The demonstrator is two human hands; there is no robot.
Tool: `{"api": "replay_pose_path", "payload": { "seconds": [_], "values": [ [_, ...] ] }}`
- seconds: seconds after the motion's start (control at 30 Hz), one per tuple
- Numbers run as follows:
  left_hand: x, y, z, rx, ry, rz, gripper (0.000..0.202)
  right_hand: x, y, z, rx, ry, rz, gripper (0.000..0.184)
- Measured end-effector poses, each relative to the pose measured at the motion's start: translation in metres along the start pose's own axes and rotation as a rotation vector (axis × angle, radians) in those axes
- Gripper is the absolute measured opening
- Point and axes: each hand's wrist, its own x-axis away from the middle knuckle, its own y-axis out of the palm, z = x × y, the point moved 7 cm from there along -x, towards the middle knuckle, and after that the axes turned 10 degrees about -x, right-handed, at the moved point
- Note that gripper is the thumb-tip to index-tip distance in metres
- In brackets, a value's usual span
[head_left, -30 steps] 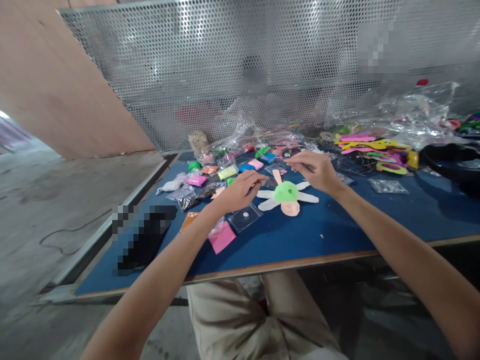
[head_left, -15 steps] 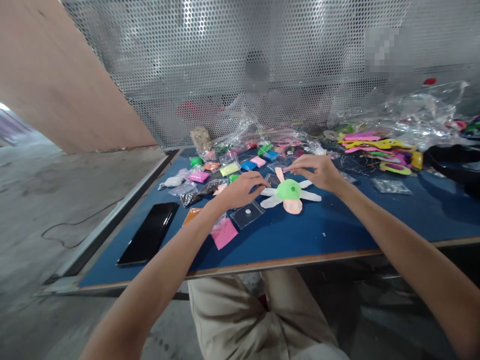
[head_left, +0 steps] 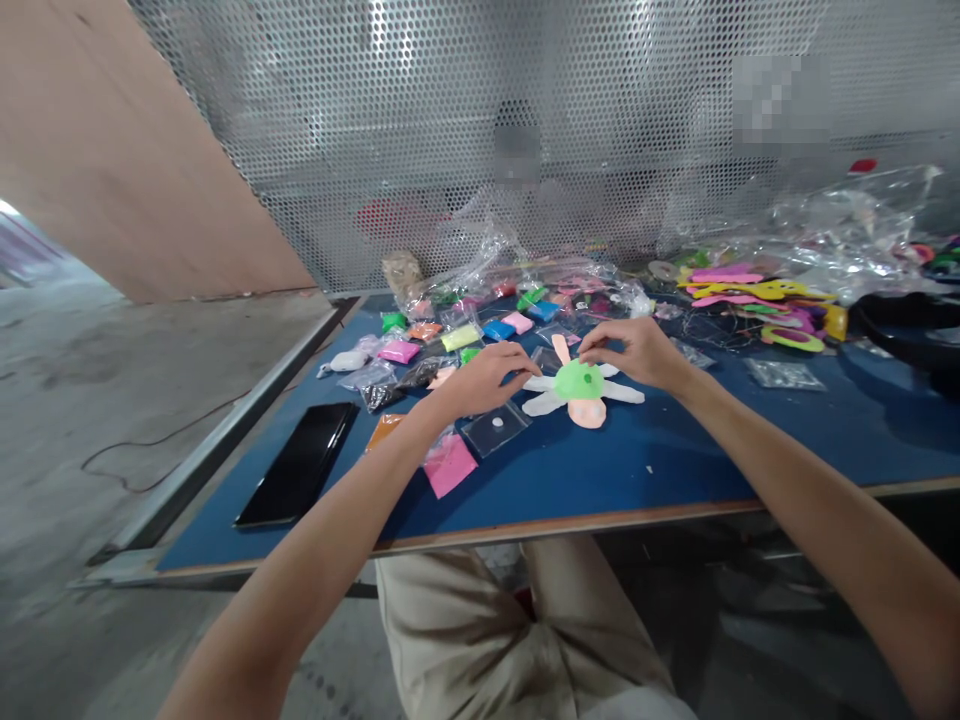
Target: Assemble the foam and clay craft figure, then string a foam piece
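A clay figure lies on the blue table point(head_left: 600, 480): a round green body point(head_left: 574, 381), a peach rounded piece point(head_left: 587, 414) at the near end, a narrow peach strip at the far end, and white flat limbs point(head_left: 622, 393) on both sides. My left hand point(head_left: 487, 380) is closed at the figure's left, fingertips beside a white limb; whatever they pinch is hidden. Over the green body's far right edge, my right hand point(head_left: 634, 352) has thumb and fingers pressed together, and I cannot make out anything between them. A clear bag point(head_left: 491, 437) with a small white piece lies near my left wrist.
A black phone point(head_left: 298, 465) lies at the left. Clay packets such as a pink one point(head_left: 450, 465) and a yellow one point(head_left: 460, 338) are scattered beyond my left arm. Colourful foam cutouts point(head_left: 757, 290) and clear plastic point(head_left: 847, 230) pile up at the back right, before a perforated metal panel point(head_left: 450, 130).
My right hand has come down and slightly nearer, from beyond the figure to the green body's edge. My left hand and the figure have stayed almost still.
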Motion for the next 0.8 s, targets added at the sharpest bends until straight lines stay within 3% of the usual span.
{"api": "replay_pose_path", "payload": {
  "seconds": [0.33,0.53,0.8],
  "values": [
    [0.0008,0.0004,-0.0012,-0.001,-0.003,-0.012,0.028,0.0013,0.0033,-0.0020,-0.008,-0.011,-0.011,0.019],
    [0.0002,0.0001,0.0001,-0.012,0.026,-0.003,0.027,0.0020,0.0031,-0.0055,-0.002,-0.043,-0.011,0.029],
    [0.0005,-0.0008,0.0000,-0.010,0.000,0.000,0.027,0.0024,0.0012,-0.0016,0.053,-0.037,0.008,0.020]
  ]
}}
